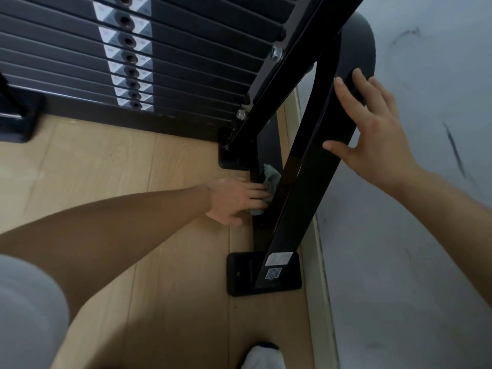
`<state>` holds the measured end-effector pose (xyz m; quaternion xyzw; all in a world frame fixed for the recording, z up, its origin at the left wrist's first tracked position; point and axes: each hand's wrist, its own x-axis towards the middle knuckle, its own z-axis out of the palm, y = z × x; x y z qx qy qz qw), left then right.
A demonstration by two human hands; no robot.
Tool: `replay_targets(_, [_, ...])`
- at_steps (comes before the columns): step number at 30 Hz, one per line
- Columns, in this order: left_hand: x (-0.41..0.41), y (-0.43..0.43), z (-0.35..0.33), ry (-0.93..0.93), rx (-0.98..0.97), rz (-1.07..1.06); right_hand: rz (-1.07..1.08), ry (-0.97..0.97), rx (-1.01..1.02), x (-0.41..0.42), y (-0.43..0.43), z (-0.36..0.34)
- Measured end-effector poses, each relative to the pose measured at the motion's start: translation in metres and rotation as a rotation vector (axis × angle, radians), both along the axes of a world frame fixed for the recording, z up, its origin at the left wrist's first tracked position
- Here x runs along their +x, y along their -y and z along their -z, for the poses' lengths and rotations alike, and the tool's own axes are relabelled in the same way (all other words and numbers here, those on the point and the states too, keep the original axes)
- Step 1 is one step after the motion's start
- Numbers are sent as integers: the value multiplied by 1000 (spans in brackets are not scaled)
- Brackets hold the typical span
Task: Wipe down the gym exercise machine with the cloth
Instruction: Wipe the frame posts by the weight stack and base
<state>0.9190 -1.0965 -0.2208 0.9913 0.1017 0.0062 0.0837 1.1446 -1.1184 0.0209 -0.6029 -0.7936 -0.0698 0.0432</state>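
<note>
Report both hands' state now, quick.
Left hand: grips the cloth against the lower bar.
Right hand: open, fingers spread on the slanted post.

wood floor under machine feet

One wide-angle camera, worn on the person's head, is looking steeply down at the wooden floor. It is sitting close to the black machine frame, which is filling the centre. The weight stack is bending across the top, and the wall is lining the right side.
</note>
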Motion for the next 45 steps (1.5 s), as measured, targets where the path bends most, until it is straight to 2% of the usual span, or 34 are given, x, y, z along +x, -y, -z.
replay_targets(4, [-6,11,6,15,20,82,3,3,5,1,-2,0])
replay_targets(8, [-3,5,7,95,76,76,8,2,10,2,-2,1])
replay_targets(11, [0,-11,4,97,69,-21,12,-1,11,1,-3,1])
replay_targets(16, [4,-43,-4,-6,30,-242,14,9,14,0,-3,2])
replay_targets(22, [15,-64,-3,-26,-21,-402,12,5,3,-1,-2,1])
replay_targets(26, [25,-62,-5,11,-54,-417,21,-3,-2,-3,-1,-1])
replay_targets(30, [10,-50,-16,208,-373,-510,28,-13,-14,-5,1,-1])
replay_targets(32, [2,-46,-27,307,-684,-643,33,-21,-22,-6,1,-2])
replay_targets(35, [-6,-38,-46,446,-1276,-783,33,-32,-22,-6,3,-2])
replay_targets(38, [-10,-29,-60,496,-1689,-867,32,-40,-27,-6,2,-2])
replay_targets(41, [-7,-21,-67,487,-1945,-830,30,-42,-33,-5,2,-2])
replay_targets(45, [4,-10,-75,443,-2068,-729,29,-39,-42,-5,2,-3])
